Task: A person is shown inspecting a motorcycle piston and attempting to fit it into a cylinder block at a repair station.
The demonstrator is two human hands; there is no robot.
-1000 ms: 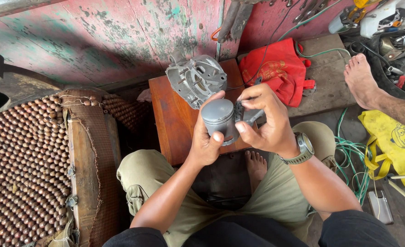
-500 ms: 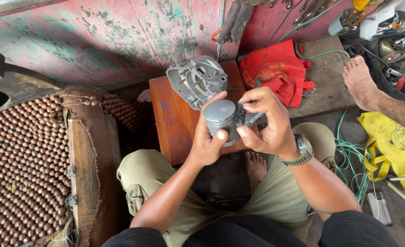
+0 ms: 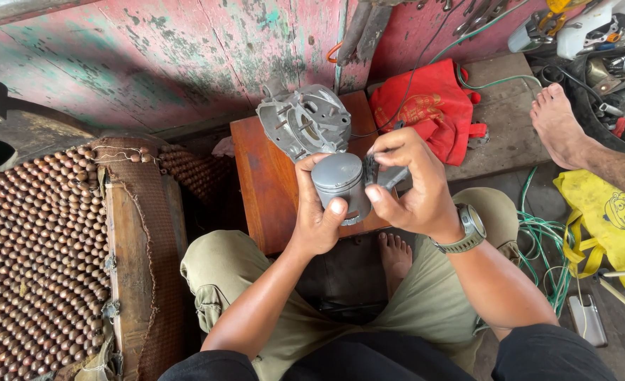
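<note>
A grey metal piston is held upright in front of me, its flat crown facing up. My left hand wraps it from the left, thumb pressed on its side. My right hand grips its right side, fingertips pinching at the edge by the crown; what they pinch is too small to tell. A watch sits on my right wrist. Just behind the piston, a grey metal engine casing rests on a small reddish wooden stool.
A beaded seat cover lies at the left. A red cloth bag sits behind the stool, a yellow bag and green cord at the right. Another person's bare foot rests at the upper right.
My right hand's fingers have shifted slightly along the piston's right edge. The piston has stayed in nearly the same place.
</note>
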